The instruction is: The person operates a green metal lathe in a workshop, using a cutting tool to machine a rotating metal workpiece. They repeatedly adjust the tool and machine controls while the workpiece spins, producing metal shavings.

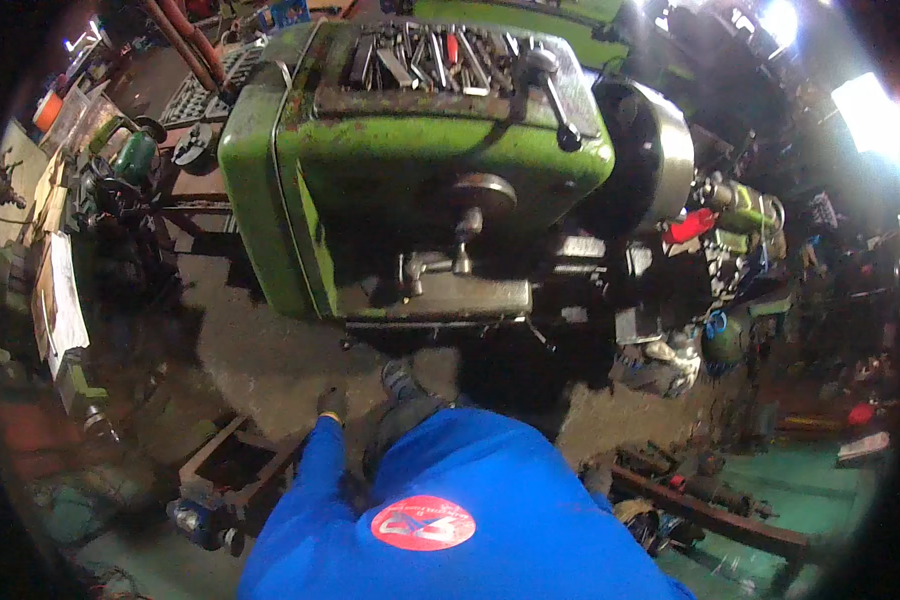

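My left hand (pixel 332 403) hangs low at the end of a blue sleeve, above the floor and apart from the lathe. It looks small and dark, and its fingers are not clear. What seems to be my right hand (pixel 598 480) shows as a dark patch beside my body, mostly hidden by the blue clothing. Ahead of me stands a worn green lathe (pixel 430 150). Its front carries a round handwheel (pixel 485 195) and a metal crank-like lever (pixel 435 262). On its top lie several loose metal tools (pixel 425 60), beside a ball-ended lever (pixel 555 100).
The lathe's dark round chuck (pixel 660 150) is at the right, with a red object (pixel 690 227) beyond it. Rags (pixel 670 365) lie on the lower right side. A rusty metal frame (pixel 235 455) stands by my left arm, and a long rusty beam (pixel 715 515) lies at right.
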`<state>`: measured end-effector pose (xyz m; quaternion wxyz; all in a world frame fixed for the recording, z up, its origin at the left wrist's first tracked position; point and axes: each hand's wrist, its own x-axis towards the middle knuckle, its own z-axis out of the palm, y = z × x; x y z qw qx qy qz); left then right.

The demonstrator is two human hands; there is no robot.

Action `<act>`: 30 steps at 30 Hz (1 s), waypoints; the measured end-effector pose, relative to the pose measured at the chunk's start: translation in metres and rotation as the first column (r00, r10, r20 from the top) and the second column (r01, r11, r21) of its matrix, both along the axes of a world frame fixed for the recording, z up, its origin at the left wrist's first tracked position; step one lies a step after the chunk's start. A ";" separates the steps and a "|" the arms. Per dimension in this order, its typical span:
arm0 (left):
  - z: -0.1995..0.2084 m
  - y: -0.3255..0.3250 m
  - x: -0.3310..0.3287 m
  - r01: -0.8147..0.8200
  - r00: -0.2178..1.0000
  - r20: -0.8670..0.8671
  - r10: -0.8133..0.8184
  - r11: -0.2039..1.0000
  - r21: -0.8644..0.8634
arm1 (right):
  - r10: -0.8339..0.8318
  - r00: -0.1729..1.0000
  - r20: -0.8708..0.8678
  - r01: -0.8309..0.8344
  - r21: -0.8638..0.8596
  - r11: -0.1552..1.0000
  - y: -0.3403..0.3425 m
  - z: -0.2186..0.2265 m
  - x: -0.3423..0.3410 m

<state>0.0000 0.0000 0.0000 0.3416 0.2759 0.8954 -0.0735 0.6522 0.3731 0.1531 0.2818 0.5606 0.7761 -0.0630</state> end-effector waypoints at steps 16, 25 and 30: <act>0.049 0.079 0.049 -0.443 0.895 0.199 0.398 0.845 0.301 | -0.527 0.585 -0.616 0.546 -0.181 0.818 0.100 -0.141 0.055; 0.105 0.144 0.160 -0.417 0.908 0.055 0.415 0.888 0.194 | -0.824 0.340 -0.454 0.544 -0.619 0.566 0.108 -0.216 0.191; 0.270 0.299 0.171 -0.230 0.908 -0.132 0.398 0.735 0.637 | -0.230 0.900 -0.370 0.101 -0.336 0.937 0.125 -0.168 0.240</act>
